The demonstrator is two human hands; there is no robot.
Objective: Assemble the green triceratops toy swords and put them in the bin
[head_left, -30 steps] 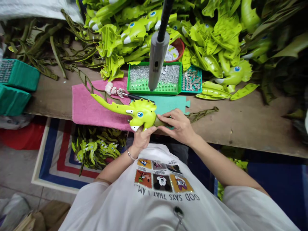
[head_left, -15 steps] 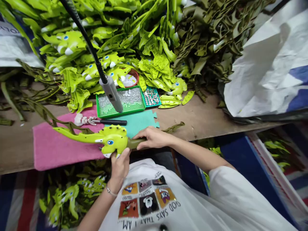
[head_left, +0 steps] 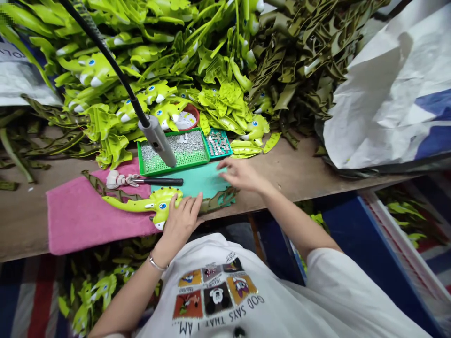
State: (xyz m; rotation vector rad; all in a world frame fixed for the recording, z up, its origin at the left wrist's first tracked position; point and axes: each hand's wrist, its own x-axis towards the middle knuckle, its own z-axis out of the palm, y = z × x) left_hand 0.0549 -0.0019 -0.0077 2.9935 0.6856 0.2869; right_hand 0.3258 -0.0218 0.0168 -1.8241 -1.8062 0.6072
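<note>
- At the near edge of the tabletop, a lime-green dinosaur toy lies with its blue eye up and its long horn pointing left, across the pink towel and the teal foam mat.
- The left hand is down flat on the toy's frill, fingers spread.
- The right hand is up over the mat, fingers open, apart from the left and off the toy.
- A dark olive spiked strip runs right from the left hand; a second one curves along the towel's top.
- Just behind the mat sits a green tray of silver rivets, a grey hanging tool right over it, and a small teal tray of metal discs touching its side.
- On the towel, there's a black-handled tool with a white cloth bundle at its tip.
- Along the far edge, lime and olive toy parts are heaped high, a white sack to the right.
</note>
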